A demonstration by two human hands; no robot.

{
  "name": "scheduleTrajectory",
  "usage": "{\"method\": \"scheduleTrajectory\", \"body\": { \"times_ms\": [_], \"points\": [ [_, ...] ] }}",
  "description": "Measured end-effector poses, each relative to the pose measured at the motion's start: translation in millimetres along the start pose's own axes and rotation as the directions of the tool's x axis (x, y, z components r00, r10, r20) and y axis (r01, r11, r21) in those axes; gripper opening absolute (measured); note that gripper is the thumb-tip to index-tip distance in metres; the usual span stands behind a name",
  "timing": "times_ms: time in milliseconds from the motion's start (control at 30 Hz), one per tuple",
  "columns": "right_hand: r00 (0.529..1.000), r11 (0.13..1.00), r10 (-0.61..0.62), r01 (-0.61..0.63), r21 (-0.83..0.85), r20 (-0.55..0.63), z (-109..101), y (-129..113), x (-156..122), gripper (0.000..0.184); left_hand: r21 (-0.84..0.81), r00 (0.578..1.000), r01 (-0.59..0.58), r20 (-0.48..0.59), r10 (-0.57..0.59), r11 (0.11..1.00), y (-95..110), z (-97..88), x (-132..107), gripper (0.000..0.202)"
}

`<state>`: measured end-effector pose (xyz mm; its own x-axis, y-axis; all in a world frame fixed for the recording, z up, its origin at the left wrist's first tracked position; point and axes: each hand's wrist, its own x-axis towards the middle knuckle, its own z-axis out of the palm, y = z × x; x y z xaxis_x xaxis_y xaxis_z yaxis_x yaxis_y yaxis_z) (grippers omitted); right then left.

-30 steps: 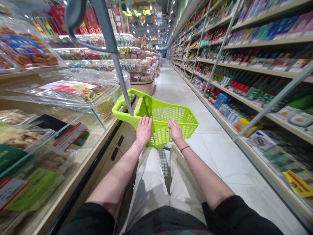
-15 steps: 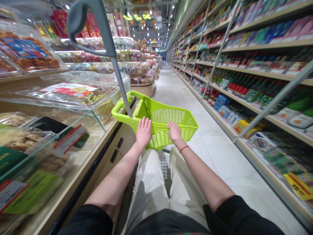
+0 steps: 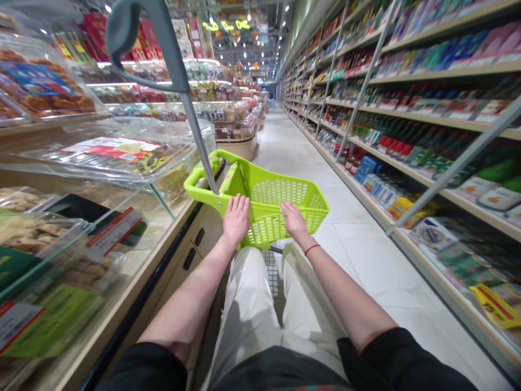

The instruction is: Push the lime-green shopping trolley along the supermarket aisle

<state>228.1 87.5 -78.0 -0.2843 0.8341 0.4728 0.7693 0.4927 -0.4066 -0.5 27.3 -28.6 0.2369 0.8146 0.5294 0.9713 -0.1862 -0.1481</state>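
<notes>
A bright green shopping basket (image 3: 266,232) with perforated walls stands in front of my knees, and I see no goods inside it. My left hand (image 3: 236,221) rests on the near side close to the handle end, its fingers stretched out together. Farther right, my right hand (image 3: 294,221) touches the near rim with its fingers extended; their undersides are hidden. From the basket's left end rises a grey metal pole (image 3: 200,138), topped by a dark grey looped pull handle (image 3: 173,60). A red cord circles my right wrist.
On the left, a glass-edged display counter (image 3: 163,201) holds clear packs of snacks (image 3: 44,236) and price tags (image 3: 114,233). Tall shelves (image 3: 431,119) of bottles and packets line the right. Between them a pale tiled aisle (image 3: 350,260) runs away past another display (image 3: 236,146).
My right hand has uncurled its fingers and shifted slightly right along the rim. My left hand stays flat on the basket. The view has shifted very slightly.
</notes>
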Motion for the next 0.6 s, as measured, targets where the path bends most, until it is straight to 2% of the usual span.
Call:
{"method": "scheduleTrajectory", "body": {
  "times_ms": [67,133,400,600],
  "points": [
    [0.999,0.999,0.043,-0.043,-0.014,-0.005,-4.4,7.0,-2.9,0.073,0.004,1.000,0.020,0.001,-0.020,1.000,3.2,-1.5,0.5,0.058],
    [0.998,0.998,0.062,-0.062,-0.022,0.004,-5.3,3.3,-1.3,0.071,0.001,0.999,0.039,-0.002,-0.039,0.999,7.8,-2.4,1.6,0.060],
    [0.998,0.997,-0.061,0.060,0.054,0.016,14.2,-51.6,19.1,0.069,-0.085,0.992,-0.109,0.049,0.114,0.990,30.1,7.6,9.9,0.063],
    [0.998,0.995,-0.054,0.052,0.082,0.021,17.7,-56.8,15.6,0.071,-0.085,0.992,-0.105,0.065,0.110,0.991,34.8,15.0,10.2,0.060]
  ]
}}
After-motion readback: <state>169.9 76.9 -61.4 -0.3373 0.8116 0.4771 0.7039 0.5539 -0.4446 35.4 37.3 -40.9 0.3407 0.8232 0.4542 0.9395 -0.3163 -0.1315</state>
